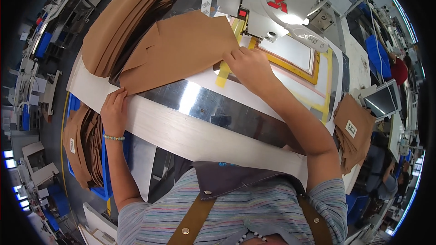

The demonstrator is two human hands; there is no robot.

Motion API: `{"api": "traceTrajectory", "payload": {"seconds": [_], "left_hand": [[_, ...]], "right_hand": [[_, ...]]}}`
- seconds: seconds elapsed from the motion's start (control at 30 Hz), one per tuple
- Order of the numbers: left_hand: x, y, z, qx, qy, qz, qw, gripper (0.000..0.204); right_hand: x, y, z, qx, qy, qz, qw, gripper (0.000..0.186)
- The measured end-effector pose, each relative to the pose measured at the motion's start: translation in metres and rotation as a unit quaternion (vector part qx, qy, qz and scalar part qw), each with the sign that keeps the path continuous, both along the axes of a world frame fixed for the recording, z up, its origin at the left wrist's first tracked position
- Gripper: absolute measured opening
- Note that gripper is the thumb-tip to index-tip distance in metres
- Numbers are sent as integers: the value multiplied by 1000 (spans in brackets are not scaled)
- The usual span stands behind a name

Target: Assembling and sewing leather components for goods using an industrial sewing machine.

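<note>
A brown cut fabric panel (181, 47) lies across the metal worktop, stretched out between my two hands. My left hand (115, 111), a beaded bracelet on its wrist, pinches the panel's near left corner. At the panel's right end, my right hand (247, 66) grips the edge with bent fingers, close beside a sewing machine (290, 0). Just past the panel on the left, a thick stack of similar brown panels (122, 27) lies curved over the table. Right of my right hand is a yellow-edged template frame (290, 66) on the machine bed.
At lower left, a blue bin (106, 172) holds more brown pieces (84, 147). A labelled bundle of brown pieces (353, 131) rests at the right, near a tablet-like screen (383, 100). The table's pale front edge (181, 129) runs before me. Other workstations and people are farther off.
</note>
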State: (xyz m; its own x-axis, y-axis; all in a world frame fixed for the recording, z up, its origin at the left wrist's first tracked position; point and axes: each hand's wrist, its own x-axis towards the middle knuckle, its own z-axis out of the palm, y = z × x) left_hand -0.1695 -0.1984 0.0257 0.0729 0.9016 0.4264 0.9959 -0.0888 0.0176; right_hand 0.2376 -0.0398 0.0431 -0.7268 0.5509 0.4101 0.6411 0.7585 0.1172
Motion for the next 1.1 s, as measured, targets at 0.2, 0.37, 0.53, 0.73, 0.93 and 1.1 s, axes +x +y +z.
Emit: {"api": "traceTrajectory", "payload": {"seconds": [0.2,0.37,0.53,0.73,0.93,1.1], "left_hand": [[-6,-2,-7,48,25,-1,999,15],[-5,26,-7,48,37,-20,998,20],[-2,77,-3,36,68,-67,995,18],[23,144,-10,58,62,-138,987,16],[98,194,-11,65,42,-269,960,13],[172,217,-9,16,-9,-372,928,18]], "right_hand": [[2,-1,-9,41,8,7,999,19],[15,-3,-12,29,-20,-21,999,17],[42,-9,-18,25,2,-22,999,16],[86,-20,4,46,-5,-40,998,13],[157,-47,24,61,-34,-77,995,11],[221,-72,14,31,-107,-193,975,8]]}}
